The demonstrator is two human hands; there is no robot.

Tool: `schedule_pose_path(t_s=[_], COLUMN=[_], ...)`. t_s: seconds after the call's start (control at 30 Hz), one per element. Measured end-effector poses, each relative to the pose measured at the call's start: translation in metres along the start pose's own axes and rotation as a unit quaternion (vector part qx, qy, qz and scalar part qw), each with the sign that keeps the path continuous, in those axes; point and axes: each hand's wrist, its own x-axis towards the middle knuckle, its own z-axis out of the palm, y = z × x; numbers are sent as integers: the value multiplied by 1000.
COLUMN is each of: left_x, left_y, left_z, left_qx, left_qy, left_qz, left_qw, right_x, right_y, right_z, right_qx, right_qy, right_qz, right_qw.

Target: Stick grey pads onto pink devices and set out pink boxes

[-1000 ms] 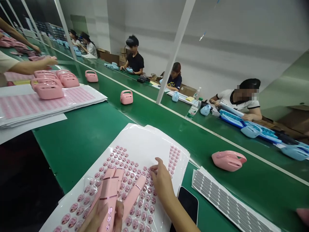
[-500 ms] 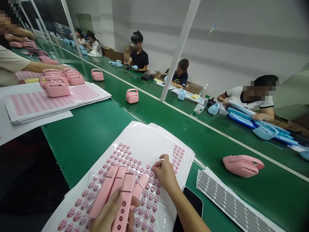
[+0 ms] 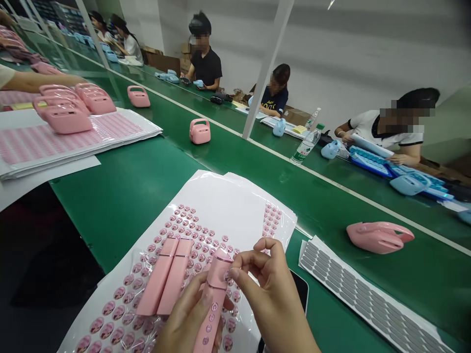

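Observation:
My left hand (image 3: 191, 311) is wrapped round a pink microphone (image 3: 210, 314) with a column of round buttons, its head tilted up and away. My right hand (image 3: 270, 289) pinches a small round sticker (image 3: 225, 276) between thumb and forefinger against the microphone's head. Beneath both hands lies a sheet of round pink stickers (image 3: 119, 314), its upper middle stripped to white backing. To the left of my left hand, two more pink microphones (image 3: 162, 282) rest side by side on the sheet. A further one, if there, is hidden behind my hands.
A dark phone (image 3: 302, 289) lies partly under my right forearm. Right of it are a sheet of grey oval stickers (image 3: 353, 289) and a pink handled case (image 3: 379, 237). More pink cases (image 3: 69, 117) stand on stacked sheets at left. A water bottle (image 3: 307, 144) stands by the divider; co-workers sit beyond.
My right hand has moved from the sticker sheet to the microphone's head with a sticker. My left hand has shifted right and raised the microphone. The view has tilted slightly.

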Motion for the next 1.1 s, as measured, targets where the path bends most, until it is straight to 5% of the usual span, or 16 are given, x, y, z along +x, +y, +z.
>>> schedule_pose_path(t_s=[0.23, 0.43, 0.63, 1.1], left_x=[1, -1, -2, -5], left_y=[1, 0, 0, 0], left_z=[-5, -6, -7, -2], left_qx=[52, 61, 19, -9], left_qy=[-46, 30, -44, -10], left_qz=[0, -7, -3, 19], left_qw=[998, 998, 999, 1000], right_x=[0, -1, -3, -9], right_y=[4, 5, 10, 12], right_z=[2, 4, 9, 14], right_qx=[-28, -21, -15, -40], right_qy=[6, 8, 32, 101], right_qz=[1, -11, -42, -52], right_qw=[1000, 1000, 998, 993])
